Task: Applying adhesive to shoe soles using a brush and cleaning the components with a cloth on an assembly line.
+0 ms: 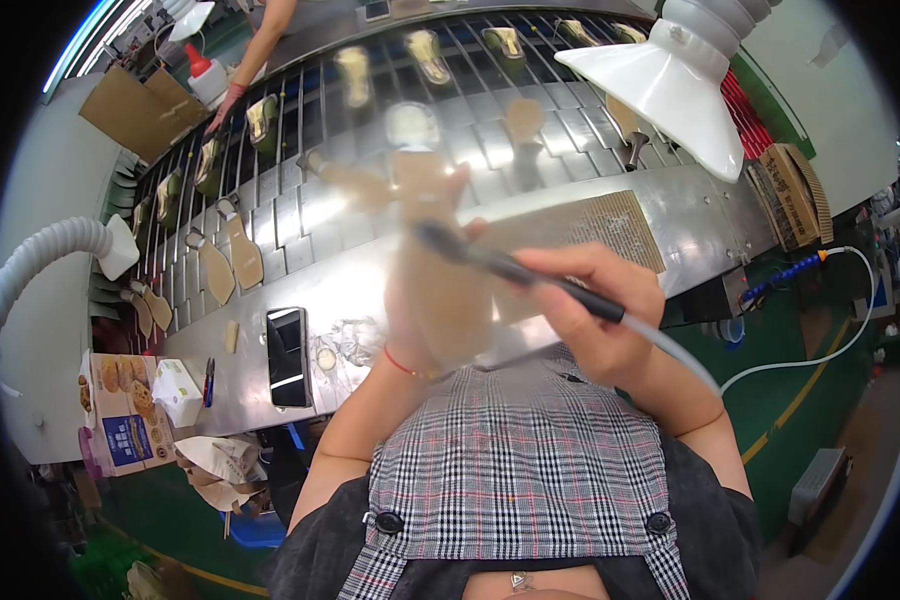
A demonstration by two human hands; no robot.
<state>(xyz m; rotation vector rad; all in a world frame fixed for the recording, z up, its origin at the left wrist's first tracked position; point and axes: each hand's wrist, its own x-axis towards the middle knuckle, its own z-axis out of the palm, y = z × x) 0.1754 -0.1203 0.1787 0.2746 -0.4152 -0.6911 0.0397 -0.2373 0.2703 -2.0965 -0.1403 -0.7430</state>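
My left hand [400, 320] is closed round a beige sole-shaped piece [452, 310], held up over the bench edge and blurred. Its narrow upper end reaches toward the conveyor, where a whitish rounded part shows. In my right hand [605, 305] is a black pen-shaped tool [510, 268], gripped between thumb and fingers. The tool's dark tip overlaps the middle of the sole piece; contact cannot be made out. From its back end a pale hose [685, 358] runs off to the right. Beneath my hands lies a brown textured mat [620, 225].
A slatted metal conveyor [310, 225] carries shoes [428, 58] and beige soles [245, 252]. White extraction hoods hang at right [660, 90] and left [122, 248]. A phone [288, 355] lies on the bench, a cardboard box [795, 195] at right. A co-worker's hand [230, 100] reaches in far left.
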